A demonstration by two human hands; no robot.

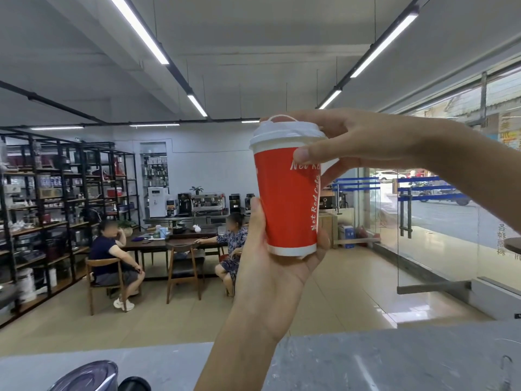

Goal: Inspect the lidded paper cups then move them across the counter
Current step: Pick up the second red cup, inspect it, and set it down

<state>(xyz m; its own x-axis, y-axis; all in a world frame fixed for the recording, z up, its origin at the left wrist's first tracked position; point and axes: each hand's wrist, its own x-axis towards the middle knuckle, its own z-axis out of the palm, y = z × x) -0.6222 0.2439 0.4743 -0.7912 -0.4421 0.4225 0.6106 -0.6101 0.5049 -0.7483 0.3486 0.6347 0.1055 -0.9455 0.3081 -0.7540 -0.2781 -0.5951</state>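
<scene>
A red paper cup (282,198) with white lettering and a white plastic lid (284,134) is raised high above the grey counter (394,359), roughly upright and slightly tilted. My left hand (267,266) cups it from below, thumb along its left side and fingers under its base. My right hand (352,142) reaches in from the right, with the thumb on the cup's upper front and the fingers behind the lid's rim. No other lidded cups are in view.
A dark rounded object (87,376) and a black one (135,385) sit at the counter's near left edge. Beyond the counter are two seated people at a wooden table (158,241), black shelving (56,207) on the left and glass doors (423,207) on the right.
</scene>
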